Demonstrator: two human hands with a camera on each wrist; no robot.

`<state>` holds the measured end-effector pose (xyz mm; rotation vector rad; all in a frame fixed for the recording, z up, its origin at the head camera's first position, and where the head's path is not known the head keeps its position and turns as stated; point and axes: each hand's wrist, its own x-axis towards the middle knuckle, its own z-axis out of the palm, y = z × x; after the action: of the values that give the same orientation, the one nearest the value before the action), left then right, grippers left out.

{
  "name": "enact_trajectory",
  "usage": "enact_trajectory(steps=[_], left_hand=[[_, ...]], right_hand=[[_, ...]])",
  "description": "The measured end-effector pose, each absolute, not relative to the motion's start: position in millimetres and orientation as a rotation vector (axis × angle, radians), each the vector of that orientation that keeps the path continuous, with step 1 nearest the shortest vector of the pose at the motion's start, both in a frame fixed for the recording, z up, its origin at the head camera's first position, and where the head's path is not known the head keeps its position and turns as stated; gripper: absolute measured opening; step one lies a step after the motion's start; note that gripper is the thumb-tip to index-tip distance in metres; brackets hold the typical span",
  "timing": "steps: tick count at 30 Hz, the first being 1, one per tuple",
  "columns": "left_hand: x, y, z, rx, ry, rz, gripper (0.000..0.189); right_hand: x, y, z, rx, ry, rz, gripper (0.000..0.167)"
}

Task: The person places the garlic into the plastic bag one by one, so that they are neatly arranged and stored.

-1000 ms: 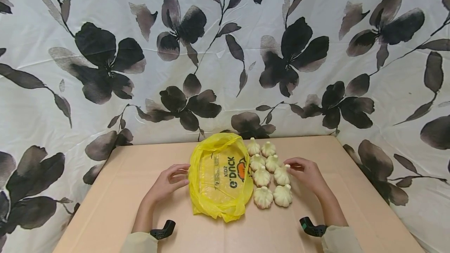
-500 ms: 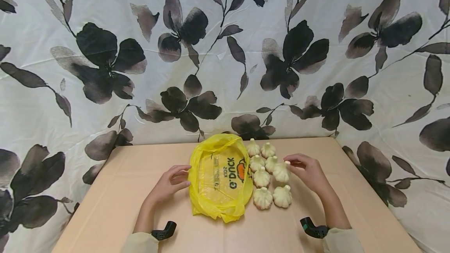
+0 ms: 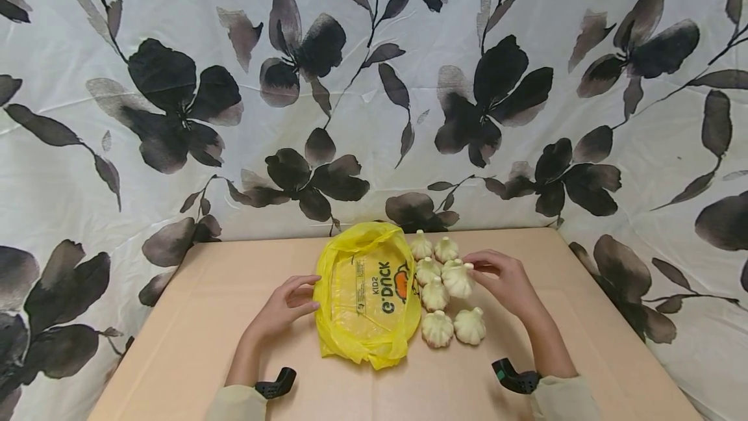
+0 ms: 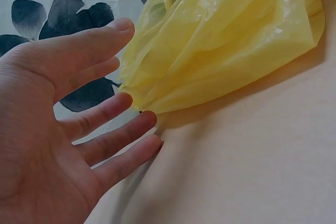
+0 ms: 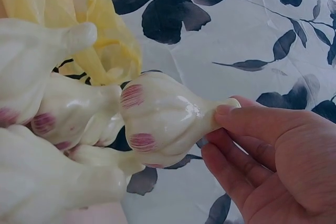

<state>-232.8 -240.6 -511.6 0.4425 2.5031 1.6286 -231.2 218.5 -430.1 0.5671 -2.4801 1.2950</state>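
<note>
Garlic point(image 5: 163, 121), bulbous, glossy, pinched by right hand point(image 5: 294, 158); left hand point(image 4: 55, 135) spread beside crinkled bag point(image 4: 226, 40)

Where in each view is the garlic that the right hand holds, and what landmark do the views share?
Head: garlic right of centre, lower half.
Left wrist: not in it.
Right wrist: near centre, stem pinched by right hand.
Shared landmark: yellow bag, in all three.

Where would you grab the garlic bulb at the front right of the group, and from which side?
Probably pinch the front-right garlic bulb by its narrow neck, coming from the right: the rest is wide and round, and a neighbouring bulb sits close on the left. The right hand holds a third bulb by its neck too.
</note>
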Motion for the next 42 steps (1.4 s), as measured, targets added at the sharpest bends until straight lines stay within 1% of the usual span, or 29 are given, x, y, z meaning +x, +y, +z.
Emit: enact_trajectory(steps=[3,7,10,32,37,42], left_hand=[[-233,-241,-512,0.445,2.496,1.635,0.057],[-235,-241,-513,0.455,2.502,1.632,0.055],[-236,-241,-515,0.461,2.507,1.632,0.054],[-236,-236,-517,0.476,2.500,1.646,0.045],[-237,-236,-517,0.504,2.503,1.646,0.044],[-238,-235,-518,0.503,2.499,1.652,0.044]], right_hand=[[-227,210,-421,0.603,-2.451,1.304,0.023],[-228,204,-419,0.626,-2.442,1.343,0.022],[-232,204,-425,0.634,-2.440,1.390,0.021],[-240,157,-422,0.701,-2.495,1.429,0.021],[-242,146,-420,0.736,-2.483,1.450,0.020],[-242,137,-419,0.718,-2.504,1.470,0.021]])
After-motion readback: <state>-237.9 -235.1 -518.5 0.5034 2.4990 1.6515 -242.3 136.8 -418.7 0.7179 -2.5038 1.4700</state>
